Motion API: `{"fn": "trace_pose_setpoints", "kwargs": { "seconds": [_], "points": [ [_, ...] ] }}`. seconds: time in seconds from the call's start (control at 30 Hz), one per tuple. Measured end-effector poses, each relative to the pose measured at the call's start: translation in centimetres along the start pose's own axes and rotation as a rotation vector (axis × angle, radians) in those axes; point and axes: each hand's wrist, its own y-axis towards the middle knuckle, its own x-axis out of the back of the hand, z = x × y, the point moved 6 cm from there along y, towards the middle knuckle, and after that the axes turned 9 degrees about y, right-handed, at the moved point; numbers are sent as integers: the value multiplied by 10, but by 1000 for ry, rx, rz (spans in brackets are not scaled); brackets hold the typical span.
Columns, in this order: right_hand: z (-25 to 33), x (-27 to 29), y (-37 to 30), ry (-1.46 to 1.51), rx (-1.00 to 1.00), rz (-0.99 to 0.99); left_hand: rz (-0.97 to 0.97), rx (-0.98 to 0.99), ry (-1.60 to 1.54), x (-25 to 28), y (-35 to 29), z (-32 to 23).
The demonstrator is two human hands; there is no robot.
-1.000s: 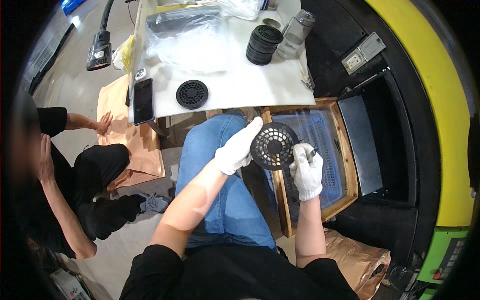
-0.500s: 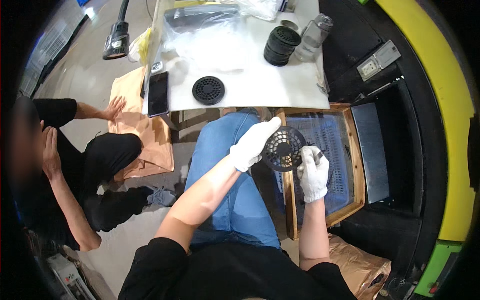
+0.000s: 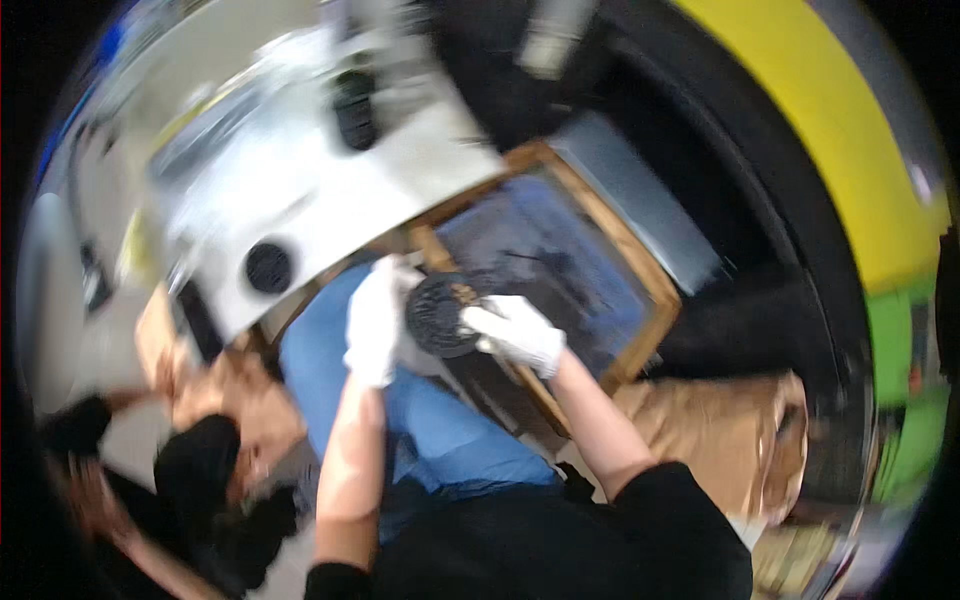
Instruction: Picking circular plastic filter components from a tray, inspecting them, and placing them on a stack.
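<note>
A round black slotted disc (image 3: 436, 318), like a drain grate, is between my two hands above my lap, blurred by motion. My left hand (image 3: 374, 322), in a white glove, grips its left edge. My right hand (image 3: 518, 334), also gloved, has its thumb and fingers closed at the disc's right rim; blur hides whether a small dark tool is among them. Another black disc (image 3: 269, 267) lies flat on the white table (image 3: 330, 225). Farther back on that table stands a stack of black discs (image 3: 355, 112).
A wooden frame (image 3: 646, 345) around a blue basket (image 3: 570, 262) lies right of my knees. Clear plastic sheeting (image 3: 235, 155) covers part of the table. A brown paper bag (image 3: 715, 435) is at my right; another person crouches at left beside brown paper (image 3: 240, 385).
My view has swung to the right, so the table and frame appear tilted and shifted left. The disc stays between my hands, now closer to my lap.
</note>
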Motion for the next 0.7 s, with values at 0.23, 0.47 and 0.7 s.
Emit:
{"fn": "trace_pose_setpoints", "kwargs": {
  "seconds": [0.23, 0.47, 0.7],
  "points": [
    [-38, 191, -147, 508, 110, -1050, 280, 618, -735, -34, -13, 20],
    [-19, 281, -340, 706, 845, -1641, 405, 519, -619, -48, -13, 21],
    [-84, 239, -196, 713, 359, -1100, 438, 626, -539, -58, -19, 22]
  ]
}}
